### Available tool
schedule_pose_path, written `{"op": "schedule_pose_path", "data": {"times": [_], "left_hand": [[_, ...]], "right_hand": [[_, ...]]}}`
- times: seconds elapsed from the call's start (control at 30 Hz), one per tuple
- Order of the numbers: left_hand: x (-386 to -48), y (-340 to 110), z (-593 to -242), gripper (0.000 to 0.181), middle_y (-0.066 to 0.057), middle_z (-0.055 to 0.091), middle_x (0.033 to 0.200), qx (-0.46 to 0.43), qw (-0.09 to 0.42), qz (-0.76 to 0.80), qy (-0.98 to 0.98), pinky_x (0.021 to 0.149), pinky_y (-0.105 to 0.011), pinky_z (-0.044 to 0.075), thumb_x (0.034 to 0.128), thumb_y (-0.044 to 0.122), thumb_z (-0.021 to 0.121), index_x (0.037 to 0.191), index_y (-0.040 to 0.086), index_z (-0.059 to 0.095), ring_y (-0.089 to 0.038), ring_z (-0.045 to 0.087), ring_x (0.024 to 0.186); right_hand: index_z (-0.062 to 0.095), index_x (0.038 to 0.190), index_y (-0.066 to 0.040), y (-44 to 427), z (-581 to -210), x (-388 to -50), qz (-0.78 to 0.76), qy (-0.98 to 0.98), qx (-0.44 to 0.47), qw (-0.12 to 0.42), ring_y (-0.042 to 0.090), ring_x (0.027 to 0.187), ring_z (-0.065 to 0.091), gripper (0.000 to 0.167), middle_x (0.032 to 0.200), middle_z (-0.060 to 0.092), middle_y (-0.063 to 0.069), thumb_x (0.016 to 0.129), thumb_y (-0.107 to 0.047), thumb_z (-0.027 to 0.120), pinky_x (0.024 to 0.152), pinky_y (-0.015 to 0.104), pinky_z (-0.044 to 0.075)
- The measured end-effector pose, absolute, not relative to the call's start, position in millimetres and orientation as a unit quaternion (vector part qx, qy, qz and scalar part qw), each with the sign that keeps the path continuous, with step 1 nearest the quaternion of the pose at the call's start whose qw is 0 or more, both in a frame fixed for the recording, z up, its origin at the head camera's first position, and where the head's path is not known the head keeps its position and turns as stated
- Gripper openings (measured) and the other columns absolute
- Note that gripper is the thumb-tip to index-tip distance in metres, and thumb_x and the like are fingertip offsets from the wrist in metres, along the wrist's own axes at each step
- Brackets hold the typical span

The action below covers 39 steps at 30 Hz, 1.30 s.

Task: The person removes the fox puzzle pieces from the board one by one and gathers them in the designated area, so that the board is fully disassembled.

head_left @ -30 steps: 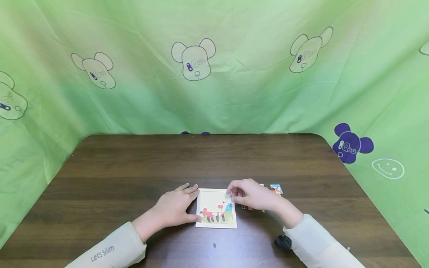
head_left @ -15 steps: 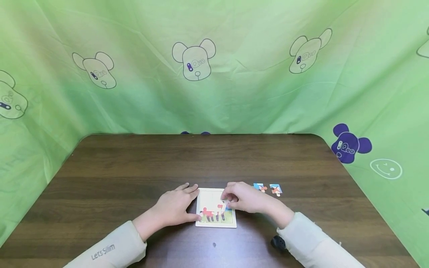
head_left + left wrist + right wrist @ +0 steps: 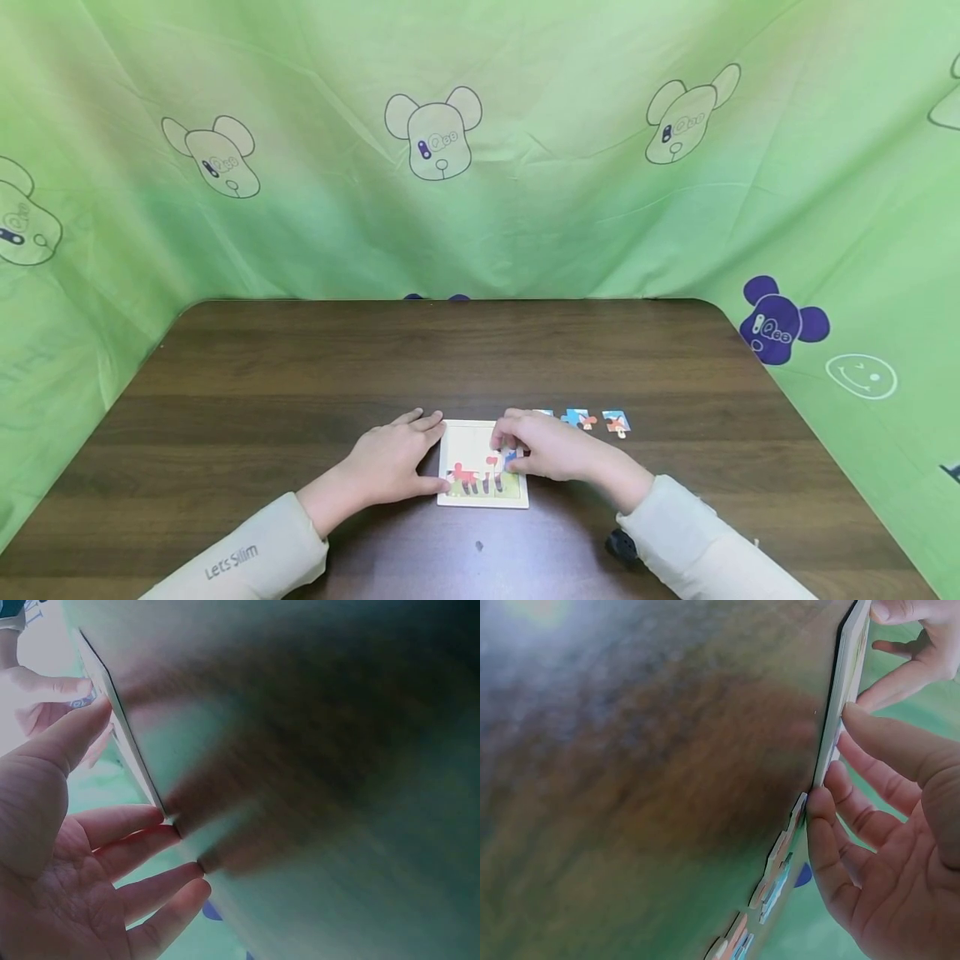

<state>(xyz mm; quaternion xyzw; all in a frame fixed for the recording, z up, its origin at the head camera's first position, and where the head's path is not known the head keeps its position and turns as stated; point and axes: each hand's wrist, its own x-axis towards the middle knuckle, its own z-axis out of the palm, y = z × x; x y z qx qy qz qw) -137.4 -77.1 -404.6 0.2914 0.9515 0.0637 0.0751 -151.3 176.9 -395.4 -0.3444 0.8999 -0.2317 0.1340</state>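
A square puzzle tray [image 3: 483, 503] lies flat near the table's front, with red, striped and green pieces in its lower part and pale bare board above. My left hand [image 3: 393, 467] rests spread at its left side, thumb on the near left corner and fingertips along the edge; the left wrist view shows this hand [image 3: 90, 847] too. Over the tray's right side, my right hand [image 3: 558, 446] has its fingers curled and its thumb opposite, around a blue piece [image 3: 512, 457]. In the right wrist view my right hand [image 3: 892, 825] touches the tray's edge [image 3: 832, 720].
Loose puzzle pieces lie right of the tray, one [image 3: 579, 418] beside another [image 3: 617, 422], and a third [image 3: 545, 412] partly behind my right hand. A small black object [image 3: 622, 546] is by the right cuff. Green patterned cloth [image 3: 435, 233] hangs behind the table [image 3: 450, 350].
My right hand has shifted a little left and down over the tray's right side, uncovering more of the loose pieces. The left hand has stayed in place.
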Motion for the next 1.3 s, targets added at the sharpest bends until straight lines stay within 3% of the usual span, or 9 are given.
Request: {"op": "schedule_pose_path", "data": {"times": [0.37, 0.7, 1.3], "left_hand": [[-137.7, -77.8, -404.6, 0.078, -0.006, 0.052, 0.150, 0.296, 0.069, 0.068, 0.950, 0.097, -0.050, 0.053, 0.0808, 0.057, 0.073, 0.140, 0.008, 0.057, -0.031, 0.049, 0.139], [-137.4, -77.4, -403.9, 0.078, -0.007, 0.052, 0.150, 0.296, 0.070, 0.069, 0.950, 0.098, -0.050, 0.053, 0.0811, 0.056, 0.073, 0.140, 0.008, 0.057, -0.032, 0.049, 0.139], [-137.1, -77.5, -403.2, 0.078, -0.007, 0.052, 0.150, 0.298, 0.070, 0.069, 0.949, 0.099, -0.050, 0.052, 0.0808, 0.055, 0.074, 0.140, 0.007, 0.057, -0.032, 0.049, 0.139]], "right_hand": [[0.059, 0.096, -0.013, 174.7, -395.1, -151.2, -0.233, 0.904, -0.328, 0.148, 0.008, 0.075, 0.046, 0.022, 0.087, 0.052, -0.003, 0.084, -0.006, 0.075, 0.070, 0.022, 0.041], [0.056, 0.096, -0.013, 176.2, -396.7, -151.9, -0.279, 0.890, -0.321, 0.165, 0.003, 0.066, 0.045, 0.023, 0.079, 0.054, -0.003, 0.084, 0.000, 0.071, 0.062, 0.019, 0.041], [0.057, 0.093, -0.010, 178.9, -399.6, -153.3, -0.334, 0.868, -0.325, 0.169, 0.002, 0.073, 0.050, 0.018, 0.077, 0.056, -0.006, 0.086, 0.003, 0.068, 0.068, 0.019, 0.046]]}}
